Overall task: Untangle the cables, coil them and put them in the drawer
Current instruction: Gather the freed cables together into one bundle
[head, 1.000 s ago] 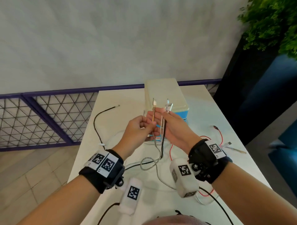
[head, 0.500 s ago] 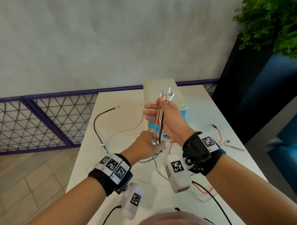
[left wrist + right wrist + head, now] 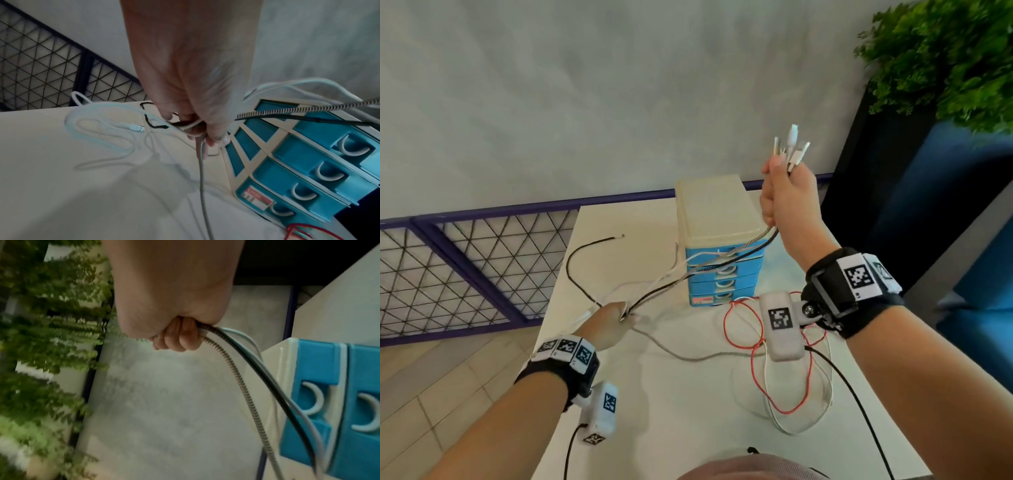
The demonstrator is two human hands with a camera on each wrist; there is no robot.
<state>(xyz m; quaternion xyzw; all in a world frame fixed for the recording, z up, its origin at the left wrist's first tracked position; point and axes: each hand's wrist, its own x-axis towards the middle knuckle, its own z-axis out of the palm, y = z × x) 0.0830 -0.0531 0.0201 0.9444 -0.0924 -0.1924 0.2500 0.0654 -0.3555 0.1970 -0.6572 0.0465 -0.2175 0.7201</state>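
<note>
My right hand [image 3: 786, 195] is raised above the drawer unit and grips a bundle of cables [image 3: 709, 267] near their plugs [image 3: 792, 149], which stick up out of the fist. In the right wrist view the fingers [image 3: 179, 337] curl round a braided, a black and a white cable [image 3: 255, 369]. The bundle runs down and left to my left hand [image 3: 616, 318], low over the table, which pinches the same cables [image 3: 193, 128]. A grey cable [image 3: 202, 178] trails from it along the table. The small cabinet [image 3: 719, 219] has blue drawers [image 3: 304, 162], all closed.
A red and a white cable [image 3: 774, 370] lie looped on the white table [image 3: 671, 411] at the right. A black cable [image 3: 578, 260] and a white USB cable [image 3: 115, 129] lie at the left. A purple mesh railing [image 3: 465, 267] borders the table; a plant [image 3: 945, 58] stands at the right.
My right hand rose up and to the right with the plug ends. My left hand slid down and left along the cables, which now stretch between the hands.
</note>
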